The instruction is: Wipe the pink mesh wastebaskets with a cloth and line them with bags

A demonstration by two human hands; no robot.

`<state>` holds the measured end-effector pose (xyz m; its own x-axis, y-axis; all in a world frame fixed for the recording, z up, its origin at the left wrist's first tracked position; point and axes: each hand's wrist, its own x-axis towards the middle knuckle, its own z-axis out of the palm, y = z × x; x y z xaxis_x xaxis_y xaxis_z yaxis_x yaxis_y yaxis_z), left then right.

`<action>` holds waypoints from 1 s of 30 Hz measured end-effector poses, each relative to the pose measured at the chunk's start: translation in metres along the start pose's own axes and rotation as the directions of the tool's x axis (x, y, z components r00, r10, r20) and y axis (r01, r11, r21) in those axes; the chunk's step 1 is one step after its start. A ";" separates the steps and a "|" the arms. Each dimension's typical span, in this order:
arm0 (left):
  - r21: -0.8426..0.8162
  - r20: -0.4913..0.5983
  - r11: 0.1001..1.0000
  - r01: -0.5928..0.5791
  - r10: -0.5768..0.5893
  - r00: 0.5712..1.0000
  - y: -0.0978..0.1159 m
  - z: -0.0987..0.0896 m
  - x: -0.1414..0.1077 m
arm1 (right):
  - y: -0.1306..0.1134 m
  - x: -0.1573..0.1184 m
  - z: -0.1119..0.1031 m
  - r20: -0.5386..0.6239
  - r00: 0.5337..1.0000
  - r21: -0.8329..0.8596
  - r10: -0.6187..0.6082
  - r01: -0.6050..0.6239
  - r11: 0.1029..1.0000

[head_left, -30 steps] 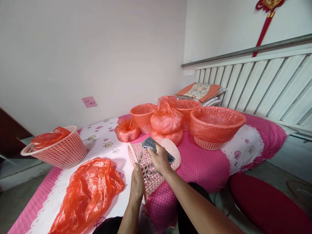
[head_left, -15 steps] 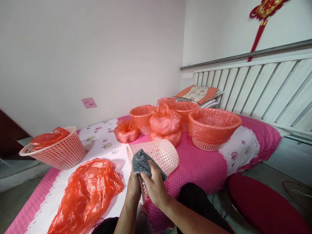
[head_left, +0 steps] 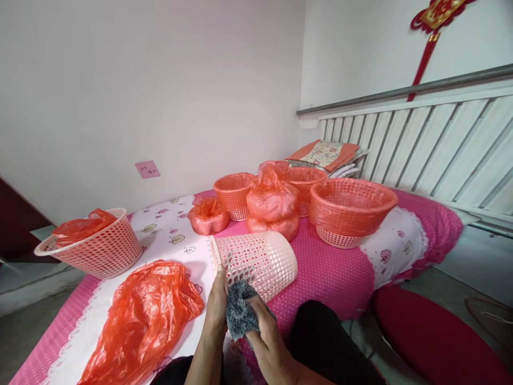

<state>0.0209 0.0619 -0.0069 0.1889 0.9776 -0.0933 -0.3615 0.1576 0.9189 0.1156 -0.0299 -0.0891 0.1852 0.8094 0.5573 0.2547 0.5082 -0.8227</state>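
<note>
A pale pink plastic basket with a holed wall lies on its side in front of me, its mouth toward the left. My left hand grips its rim, thumb along the edge. A fuzzy grey cloth is bunched in my right hand, pressed against the lower side of the basket near the rim. The cloth hides part of the rim and some of my right fingers. Left of my hands, a crumpled red plastic bag lies on the bed cover.
Another pink basket with a red bag inside stands at the left. Behind are red-lined baskets, a knotted red bag and a smaller one. A dark red round stool is at the right, beside my knee.
My right hand and the grey cloth have slid down and slightly right, from the upper rim to the basket's lower side. My left hand stays on the rim; the basket shifts slightly right.
</note>
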 end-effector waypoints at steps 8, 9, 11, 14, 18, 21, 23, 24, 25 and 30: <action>-0.023 -0.007 0.993 0.115 -0.115 0.993 0.007 0.004 -0.003 | -0.001 -0.007 -0.015 0.221 0.975 -0.164 -0.018 0.056 0.985; -0.008 -0.003 0.993 0.116 -0.116 0.993 0.008 0.004 -0.004 | 0.001 -0.008 -0.017 0.267 0.964 -0.221 -0.009 0.070 0.973; 0.011 0.012 0.992 0.126 -0.126 0.992 0.009 0.006 -0.005 | 0.006 -0.010 -0.021 0.349 0.937 -0.343 0.010 0.118 0.932; 0.007 0.066 0.992 0.123 -0.123 0.990 0.007 0.005 -0.005 | 0.013 -0.011 -0.026 0.428 0.903 -0.483 0.033 0.197 0.853; 0.090 0.097 0.992 0.087 -0.096 0.991 0.005 0.002 -0.005 | 0.024 -0.010 -0.037 0.485 0.871 -0.562 0.071 0.249 0.789; 0.168 0.120 0.984 0.064 -0.084 0.989 0.004 -0.001 -0.004 | 0.037 -0.005 -0.050 0.469 0.873 -0.632 0.130 0.229 0.740; 0.186 0.165 0.981 0.061 -0.092 0.982 0.002 -0.003 -0.003 | 0.046 -0.001 -0.062 0.431 0.886 -0.678 0.173 0.191 0.710; 0.190 0.186 0.980 0.062 -0.098 0.978 0.001 -0.005 -0.002 | 0.051 0.001 -0.069 0.411 0.891 -0.697 0.195 0.170 0.697; 0.189 0.203 0.980 0.066 -0.105 0.974 0.001 -0.006 -0.001 | 0.055 0.004 -0.078 0.392 0.895 -0.712 0.214 0.147 0.686; 0.226 0.341 0.971 0.074 -0.150 0.928 0.008 -0.010 -0.002 | 0.077 0.013 -0.134 0.260 0.928 -0.655 0.268 -0.035 0.755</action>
<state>0.0083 0.0624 -0.0036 0.5404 0.8362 -0.0936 -0.1312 0.1937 0.9723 0.2648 -0.0200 -0.1302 -0.0067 0.9637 0.2669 0.8077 0.1625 -0.5667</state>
